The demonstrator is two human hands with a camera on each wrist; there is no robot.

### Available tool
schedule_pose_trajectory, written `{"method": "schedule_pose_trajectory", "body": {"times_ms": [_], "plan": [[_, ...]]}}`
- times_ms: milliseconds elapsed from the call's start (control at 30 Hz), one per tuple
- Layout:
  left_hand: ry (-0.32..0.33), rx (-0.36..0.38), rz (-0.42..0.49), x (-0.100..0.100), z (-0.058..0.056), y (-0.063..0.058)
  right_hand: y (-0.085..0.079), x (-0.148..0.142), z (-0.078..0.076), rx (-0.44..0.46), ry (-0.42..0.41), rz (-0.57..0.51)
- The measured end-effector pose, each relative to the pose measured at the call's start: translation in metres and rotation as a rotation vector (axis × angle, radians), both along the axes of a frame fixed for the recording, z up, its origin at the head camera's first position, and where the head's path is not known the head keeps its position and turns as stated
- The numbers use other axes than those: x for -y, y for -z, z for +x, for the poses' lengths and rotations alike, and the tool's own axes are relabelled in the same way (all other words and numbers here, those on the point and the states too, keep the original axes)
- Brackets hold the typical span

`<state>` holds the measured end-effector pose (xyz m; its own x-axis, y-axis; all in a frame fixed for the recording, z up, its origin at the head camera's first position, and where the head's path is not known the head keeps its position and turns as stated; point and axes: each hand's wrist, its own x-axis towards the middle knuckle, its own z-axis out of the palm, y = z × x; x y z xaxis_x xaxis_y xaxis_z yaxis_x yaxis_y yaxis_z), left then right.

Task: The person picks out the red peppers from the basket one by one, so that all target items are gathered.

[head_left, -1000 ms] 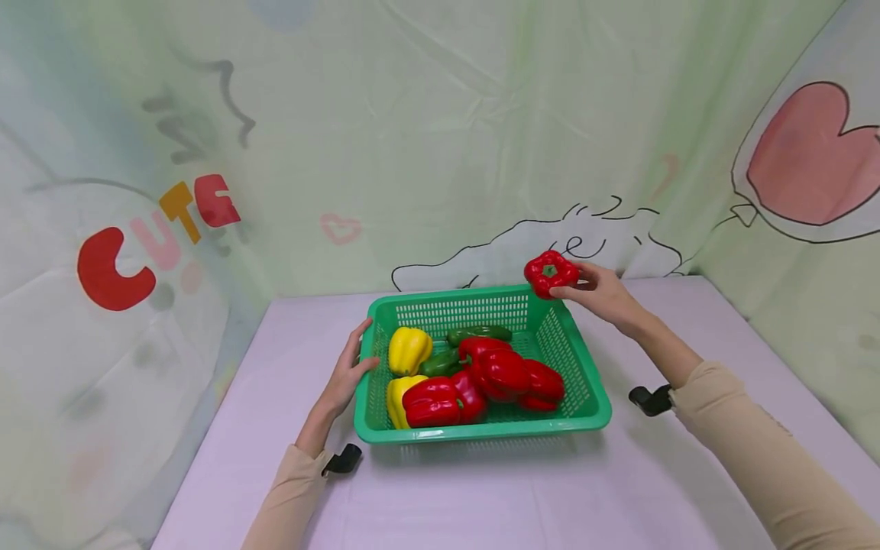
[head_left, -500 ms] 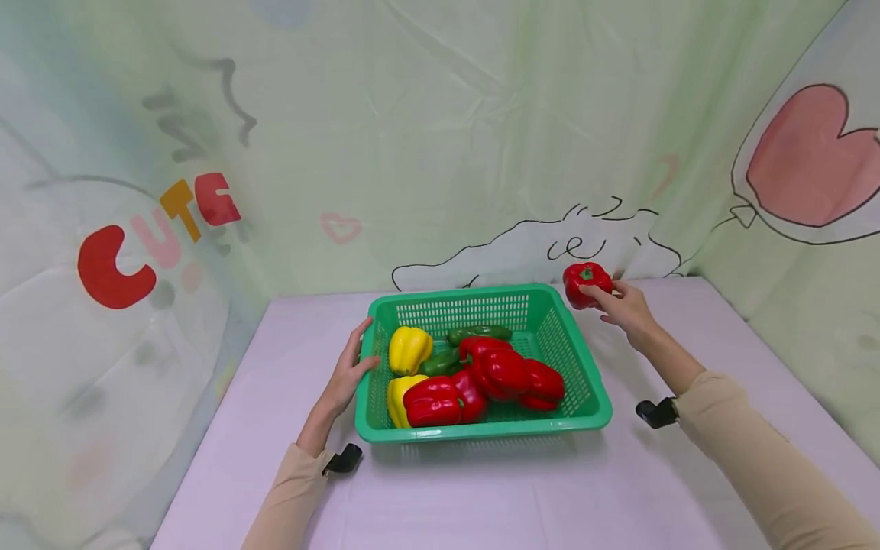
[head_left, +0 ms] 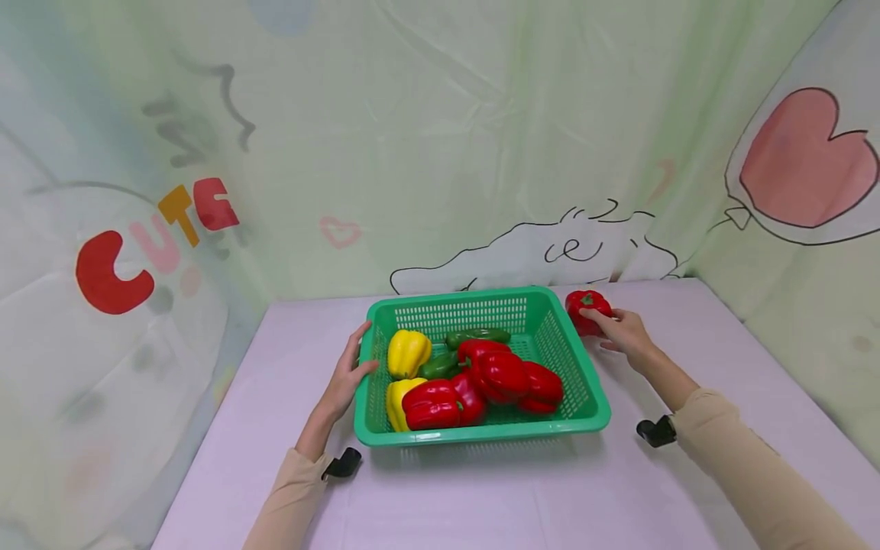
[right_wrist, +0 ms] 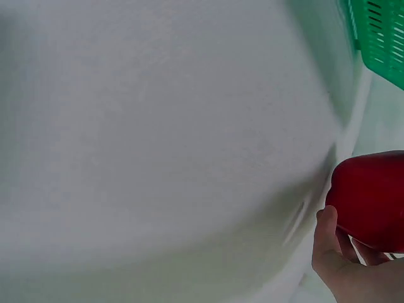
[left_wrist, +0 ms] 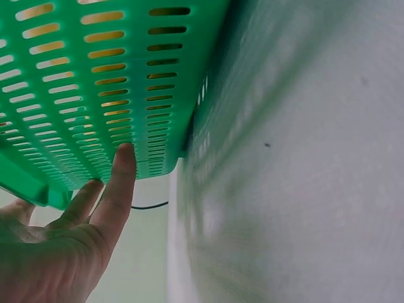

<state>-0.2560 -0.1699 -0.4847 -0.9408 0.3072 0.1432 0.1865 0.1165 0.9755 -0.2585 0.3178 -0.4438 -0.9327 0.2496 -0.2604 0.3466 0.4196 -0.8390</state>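
Observation:
A green plastic basket (head_left: 481,436) with slotted walls stands mid-table. Inside are two yellow bell peppers (head_left: 409,353), several red bell peppers (head_left: 431,405) and two dark green cucumbers (head_left: 477,336). My left hand (head_left: 346,376) holds the basket's left side, thumb over the rim; in the left wrist view, its fingertips (left_wrist: 125,154) touch the slotted outer wall. Beyond the basket's right back corner, my right hand (head_left: 629,336) grips another red bell pepper (head_left: 584,322), stem up, low over the table. The right wrist view shows this pepper (right_wrist: 372,196) close beside the cloth, partly out of frame.
A pale lilac cloth (head_left: 467,496) covers the table, and a printed curtain (head_left: 440,153) hangs behind it and at both sides. Black cameras sit at the left cuff (head_left: 342,463) and the right cuff (head_left: 656,431).
My right hand has carried the red bell pepper from over the basket's back right corner rightward, then down toward the table outside it. My left hand has stayed on the basket.

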Motion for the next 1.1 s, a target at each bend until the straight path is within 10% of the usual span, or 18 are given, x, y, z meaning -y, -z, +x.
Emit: {"method": "schedule_pose_trajectory", "body": {"times_ms": [1100], "plan": [[0.005, -0.002, -0.006, -0.002, 0.002, -0.004, 0.001, -0.02, 0.013, 0.043, -0.007, -0.035]]}}
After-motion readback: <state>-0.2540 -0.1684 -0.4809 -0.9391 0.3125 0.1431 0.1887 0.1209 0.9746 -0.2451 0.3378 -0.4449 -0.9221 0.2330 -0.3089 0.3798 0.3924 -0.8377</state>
